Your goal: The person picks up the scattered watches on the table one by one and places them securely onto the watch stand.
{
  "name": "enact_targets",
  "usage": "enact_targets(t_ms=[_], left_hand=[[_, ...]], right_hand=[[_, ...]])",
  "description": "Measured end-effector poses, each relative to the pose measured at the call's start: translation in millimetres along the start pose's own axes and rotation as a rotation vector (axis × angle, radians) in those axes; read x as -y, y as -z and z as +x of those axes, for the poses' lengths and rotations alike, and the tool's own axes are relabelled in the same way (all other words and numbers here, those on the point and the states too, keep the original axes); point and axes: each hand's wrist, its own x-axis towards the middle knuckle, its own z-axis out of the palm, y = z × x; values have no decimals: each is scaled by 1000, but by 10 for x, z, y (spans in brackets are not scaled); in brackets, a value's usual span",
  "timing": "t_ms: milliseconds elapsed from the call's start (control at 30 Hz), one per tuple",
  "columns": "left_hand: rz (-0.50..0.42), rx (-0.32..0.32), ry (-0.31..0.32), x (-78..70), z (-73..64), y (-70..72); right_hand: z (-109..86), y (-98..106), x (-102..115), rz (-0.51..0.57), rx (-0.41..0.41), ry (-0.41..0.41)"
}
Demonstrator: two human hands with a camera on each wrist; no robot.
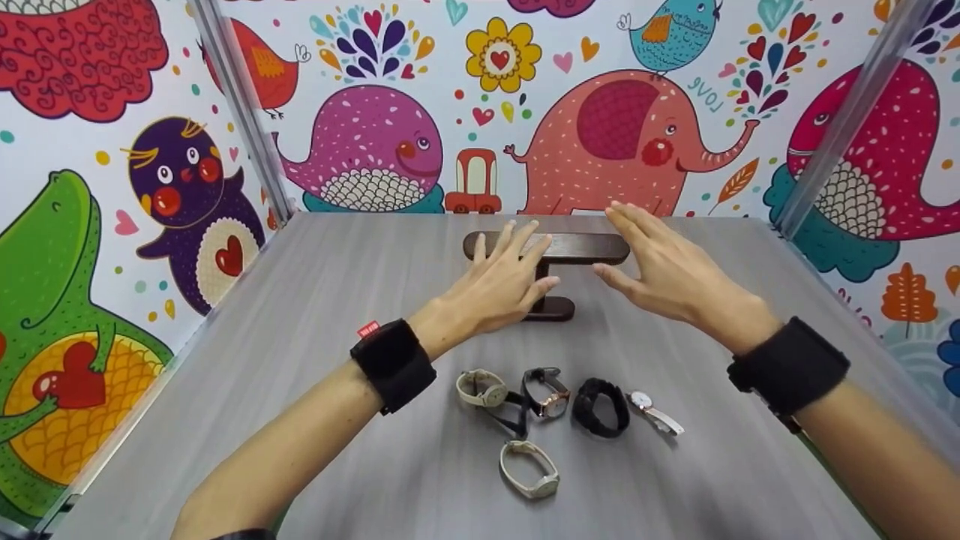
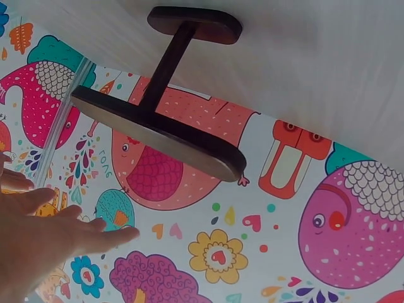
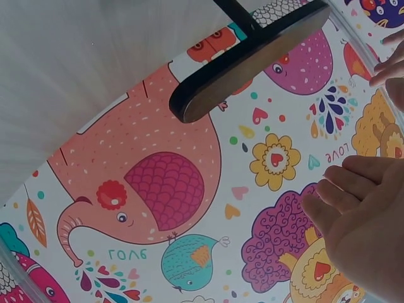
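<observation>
The stand's top bar (image 1: 589, 246) runs crosswise before the left hand (image 1: 491, 289) and right hand (image 1: 671, 277), fingers (image 1: 637, 225) outstretched, empty.

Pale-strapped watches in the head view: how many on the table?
3: a cream watch at the group's left, a second cream watch nearest the camera, and a white watch at the far right. The left forearm could hide more.

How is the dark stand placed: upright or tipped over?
Upright. The stand has its base flat on the table, and its post rises from there to the long bar on top.
</observation>
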Motion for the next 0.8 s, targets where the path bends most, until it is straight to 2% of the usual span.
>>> enact_targets(t_ms=[300, 500, 800], left_hand=[[-133, 12, -9, -54, -119, -161], [-137, -8, -66, -133, -201, -289], [-124, 4, -128, -229, -303, -432]], right_hand=[[-163, -166, 70, 24, 8, 39], [-294, -273, 76, 33, -6, 56], [-467, -371, 64, 33, -28, 81]])
